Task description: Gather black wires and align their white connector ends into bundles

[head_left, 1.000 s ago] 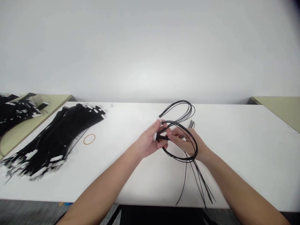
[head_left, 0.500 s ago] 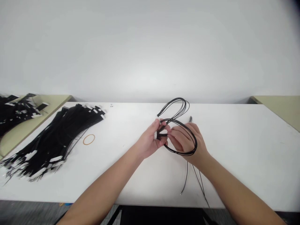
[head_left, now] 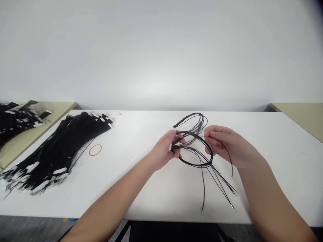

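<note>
Head view:
1. My left hand is clamped on the black wires near a white end piece, above the middle of the worktop. If those fingers slacken, the coil could spring open, since its loops look stiff.
2. My right hand, to the right of the loops, is pinched on a thin dark strand that hangs past the palm. Pulling it hard could tighten a crossing or strain its joint; I cannot tell exactly where it joins.
3. Bare-looking tips fan out toward the near edge, so a sleeve or wrist could snag and bend them.
4. Well to the left lie a dark pile of wires and, just beside it, a tan band. A wide sweep of my left arm could scatter both.
</note>
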`<state>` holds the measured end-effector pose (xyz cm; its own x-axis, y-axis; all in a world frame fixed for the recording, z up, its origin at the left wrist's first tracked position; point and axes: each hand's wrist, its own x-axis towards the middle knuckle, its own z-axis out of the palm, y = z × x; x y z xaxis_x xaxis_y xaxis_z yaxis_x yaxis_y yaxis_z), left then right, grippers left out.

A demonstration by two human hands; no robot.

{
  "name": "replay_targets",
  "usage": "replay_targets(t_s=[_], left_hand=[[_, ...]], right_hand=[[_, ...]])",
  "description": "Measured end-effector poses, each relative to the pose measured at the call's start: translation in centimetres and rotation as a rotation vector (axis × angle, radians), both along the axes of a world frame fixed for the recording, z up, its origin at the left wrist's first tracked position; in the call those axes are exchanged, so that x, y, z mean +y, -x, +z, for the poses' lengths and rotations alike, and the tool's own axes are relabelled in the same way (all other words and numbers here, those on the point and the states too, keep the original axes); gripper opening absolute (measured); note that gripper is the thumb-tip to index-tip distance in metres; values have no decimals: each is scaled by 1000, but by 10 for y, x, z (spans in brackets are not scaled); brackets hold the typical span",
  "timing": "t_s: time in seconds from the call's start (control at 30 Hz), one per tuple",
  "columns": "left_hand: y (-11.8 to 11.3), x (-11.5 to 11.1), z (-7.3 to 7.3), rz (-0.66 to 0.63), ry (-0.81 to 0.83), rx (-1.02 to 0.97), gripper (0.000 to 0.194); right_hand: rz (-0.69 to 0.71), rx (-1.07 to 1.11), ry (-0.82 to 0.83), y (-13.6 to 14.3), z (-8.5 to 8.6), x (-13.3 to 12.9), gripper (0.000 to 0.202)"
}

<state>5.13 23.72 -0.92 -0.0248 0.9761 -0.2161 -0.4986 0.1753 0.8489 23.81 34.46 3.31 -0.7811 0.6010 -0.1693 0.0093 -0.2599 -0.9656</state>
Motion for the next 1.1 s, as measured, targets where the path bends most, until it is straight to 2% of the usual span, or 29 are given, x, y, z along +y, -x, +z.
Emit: replay_targets(t_s=[0.07, 0.13, 0.2, 0.3, 0.4, 0.5, 0.57, 0.63, 0.67, 0.8, 0.87, 0.93, 1.1], left_hand=[[0, 0, 0, -14, 1, -2, 34], [1, 0, 0, -29, 6, -11, 34], [1, 0, 1, -44, 11, -22, 35], [1, 0, 2, -54, 17, -28, 35], [1, 0, 3, -55, 23, -28, 35], [1, 0, 3, -54, 31, -12, 35], [1, 0, 3, -56, 35, 15, 35], [0, -1, 3, -69, 36, 48, 36], [0, -1, 3, -78, 37, 63, 36], [0, -1, 3, -101, 44, 76, 34], [-1, -1, 4, -110, 51, 71, 35], [-1, -1, 4, -116, 55, 59, 36], [-2, -2, 5, -136, 25, 19, 35]], right_hand=[[-21, 162, 178, -2, -3, 4, 13], [-51, 282, 247, 0, -6, 4, 19], [-143, 324, 238, 5, -8, 1, 21], [-376, 325, 175, 13, -9, -3, 14], [-556, 401, 185, 18, -8, 0, 14], [-661, 552, 233, 16, -6, 6, 16], [-654, 591, 219, 12, -4, 7, 18], [-608, 531, 77, 9, -4, 4, 14], [-586, 463, -58, 9, -5, 0, 10], [-438, 89, -877, 12, -8, -15, 7], [-363, -4, -1145, 15, -9, -20, 7], [-353, -37, -1211, 16, -9, -21, 7], [-375, -104, -1143, 15, -5, -20, 9]])
